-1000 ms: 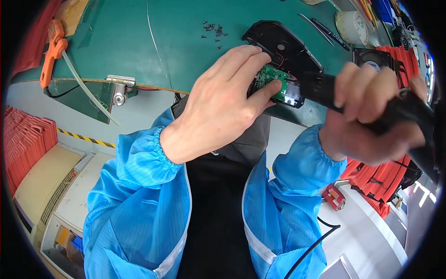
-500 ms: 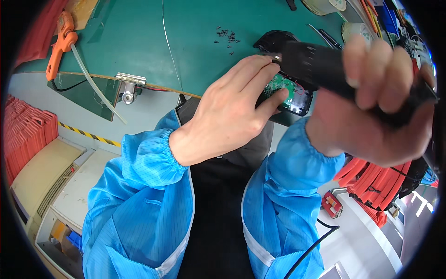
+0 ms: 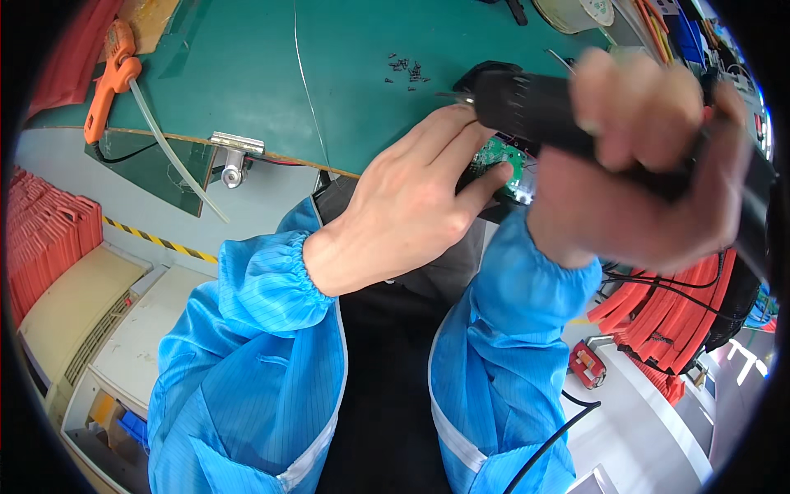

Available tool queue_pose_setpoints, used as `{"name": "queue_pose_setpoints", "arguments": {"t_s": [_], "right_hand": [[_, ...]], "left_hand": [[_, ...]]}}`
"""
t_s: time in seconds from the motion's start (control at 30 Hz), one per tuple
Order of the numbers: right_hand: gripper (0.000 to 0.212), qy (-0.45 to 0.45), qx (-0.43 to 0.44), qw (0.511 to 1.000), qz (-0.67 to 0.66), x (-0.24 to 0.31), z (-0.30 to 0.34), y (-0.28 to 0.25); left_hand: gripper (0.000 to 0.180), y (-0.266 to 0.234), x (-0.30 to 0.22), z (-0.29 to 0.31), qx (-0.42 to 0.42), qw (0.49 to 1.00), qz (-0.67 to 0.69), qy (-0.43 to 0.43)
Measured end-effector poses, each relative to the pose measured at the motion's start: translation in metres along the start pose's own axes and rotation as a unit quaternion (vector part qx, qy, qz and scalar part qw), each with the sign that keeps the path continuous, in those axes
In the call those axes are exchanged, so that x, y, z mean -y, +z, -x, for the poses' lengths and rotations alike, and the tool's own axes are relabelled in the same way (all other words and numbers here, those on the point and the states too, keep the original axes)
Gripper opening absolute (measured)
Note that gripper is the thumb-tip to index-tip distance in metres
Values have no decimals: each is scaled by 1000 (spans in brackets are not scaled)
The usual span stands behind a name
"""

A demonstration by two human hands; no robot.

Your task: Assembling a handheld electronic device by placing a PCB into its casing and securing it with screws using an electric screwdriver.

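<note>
My right hand [image 3: 650,156], partly smeared by motion, is wrapped round a black electric screwdriver [image 3: 527,105]. Its metal bit [image 3: 457,96] points left, above the fingertips of my left hand. My left hand [image 3: 420,185] grips a black housing with a green circuit board [image 3: 499,158] inside, the thumb bent over the board. The screwdriver and both hands hide much of the housing. On the green mat beyond my left hand lies a loose cluster of small dark screws [image 3: 409,68].
An orange glue gun [image 3: 105,86] rests at the left table edge beside a metal clamp [image 3: 236,148]. A thin wire [image 3: 306,90] crosses the mat. Tape rolls [image 3: 576,12] stand at the far right. Red padded strips [image 3: 666,309] and black cables hang at the right.
The screwdriver in my right hand has moved left, so its bit now reaches past my left fingertips. My left hand has hardly moved and keeps its hold.
</note>
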State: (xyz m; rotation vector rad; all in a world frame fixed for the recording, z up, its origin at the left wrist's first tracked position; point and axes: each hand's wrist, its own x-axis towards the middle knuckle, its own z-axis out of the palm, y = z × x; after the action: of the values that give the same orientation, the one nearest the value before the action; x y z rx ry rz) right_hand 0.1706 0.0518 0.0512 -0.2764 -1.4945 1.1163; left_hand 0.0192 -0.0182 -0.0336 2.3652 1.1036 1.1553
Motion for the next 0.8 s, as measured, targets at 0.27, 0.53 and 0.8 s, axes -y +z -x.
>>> {"name": "queue_pose_setpoints", "arguments": {"t_s": [0.27,0.53,0.8], "right_hand": [[25,127,-43,988,-82,80,25,-16],[34,53,-147,985,-79,63,60,-5],[34,34,-144,985,-92,54,61,-6]], "left_hand": [[42,-1,0,4,10,998,49,-39],[45,-1,-2,1,22,997,49,-50],[46,-1,-3,1,27,997,45,-48]]}}
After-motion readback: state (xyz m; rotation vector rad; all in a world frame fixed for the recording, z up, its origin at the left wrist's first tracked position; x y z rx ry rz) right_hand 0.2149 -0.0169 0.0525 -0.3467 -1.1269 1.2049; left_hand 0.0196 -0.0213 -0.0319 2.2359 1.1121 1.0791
